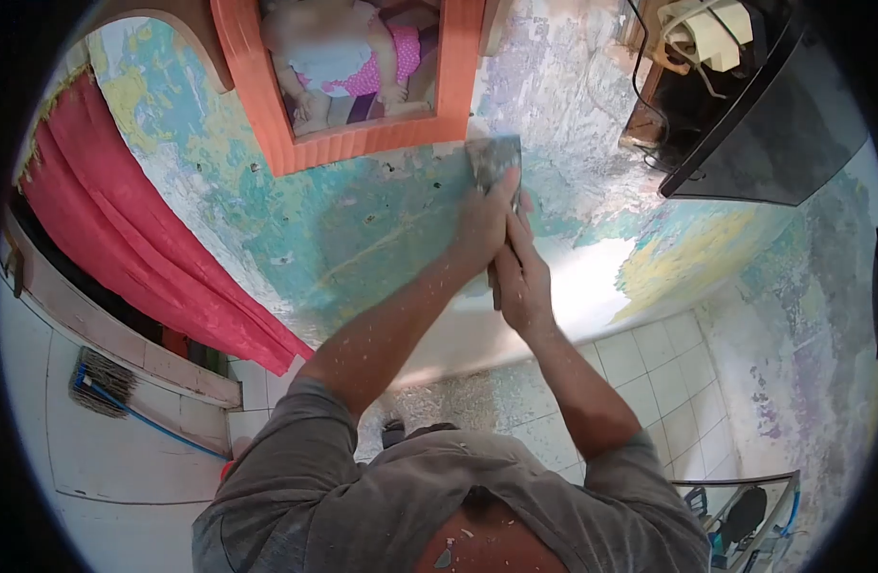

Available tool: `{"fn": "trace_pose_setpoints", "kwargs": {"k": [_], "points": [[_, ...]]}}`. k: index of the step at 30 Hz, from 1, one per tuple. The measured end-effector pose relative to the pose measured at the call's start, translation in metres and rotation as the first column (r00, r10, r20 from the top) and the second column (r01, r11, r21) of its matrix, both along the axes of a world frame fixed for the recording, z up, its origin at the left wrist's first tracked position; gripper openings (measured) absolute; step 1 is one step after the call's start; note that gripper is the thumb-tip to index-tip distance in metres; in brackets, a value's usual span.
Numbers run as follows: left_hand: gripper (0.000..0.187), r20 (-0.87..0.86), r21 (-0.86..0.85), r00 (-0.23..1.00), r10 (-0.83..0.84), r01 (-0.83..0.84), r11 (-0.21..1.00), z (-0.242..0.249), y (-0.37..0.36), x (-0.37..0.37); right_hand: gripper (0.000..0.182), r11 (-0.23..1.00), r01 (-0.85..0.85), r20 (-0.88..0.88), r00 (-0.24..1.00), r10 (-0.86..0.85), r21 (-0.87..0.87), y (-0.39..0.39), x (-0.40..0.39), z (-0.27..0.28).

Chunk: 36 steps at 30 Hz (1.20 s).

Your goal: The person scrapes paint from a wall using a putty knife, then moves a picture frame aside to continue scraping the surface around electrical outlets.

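Both my hands are wrapped round the handle of a wide flat scraper (493,158), whose blade lies against the wall just below the lower right corner of an orange picture frame (363,143). My left hand (482,224) is closed near the blade. Lower on the handle, my right hand (525,282) is closed too, with the handle's dark end showing below. Around the blade, the wall (391,224) has patchy turquoise, white and purple paint with flaked spots. Pale specks of debris cover my forearms.
A red curtain (143,229) hangs at the left. At the upper right are a dark screen (783,115) and loose cables. A broom (105,382) lies at the lower left, and a glass-topped stand (745,516) with items is at the lower right.
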<state>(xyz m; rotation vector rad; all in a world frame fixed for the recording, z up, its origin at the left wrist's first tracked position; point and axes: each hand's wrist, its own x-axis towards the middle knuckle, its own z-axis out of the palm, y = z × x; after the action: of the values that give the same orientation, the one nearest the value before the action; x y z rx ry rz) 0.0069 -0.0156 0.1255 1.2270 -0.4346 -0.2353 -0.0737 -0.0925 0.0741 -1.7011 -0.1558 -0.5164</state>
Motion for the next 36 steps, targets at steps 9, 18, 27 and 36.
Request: {"fn": "trace_pose_setpoints", "kwargs": {"k": [9,18,27,36], "points": [[0.049,0.023,-0.039,1.0,-0.008,0.009,0.999,0.01,-0.006,0.01,0.052,0.995,0.041,0.03,0.999,-0.038,-0.088,-0.008,0.006,0.011],[0.05,0.003,-0.082,0.996,-0.09,0.09,0.993,-0.002,-0.01,0.006,0.049,0.988,0.102,0.107,0.99,-0.089,-0.119,-0.011,-0.002,-0.003],[0.052,-0.041,-0.136,0.992,-0.12,0.114,0.984,0.0,-0.01,0.004,0.05,0.961,0.132,0.249,0.966,-0.07,-0.243,-0.011,0.002,0.016],[0.054,0.017,-0.116,0.993,-0.115,0.116,0.986,0.018,-0.004,-0.007,0.05,0.961,0.159,0.32,0.944,-0.08,-0.227,-0.007,-0.006,0.017]]}}
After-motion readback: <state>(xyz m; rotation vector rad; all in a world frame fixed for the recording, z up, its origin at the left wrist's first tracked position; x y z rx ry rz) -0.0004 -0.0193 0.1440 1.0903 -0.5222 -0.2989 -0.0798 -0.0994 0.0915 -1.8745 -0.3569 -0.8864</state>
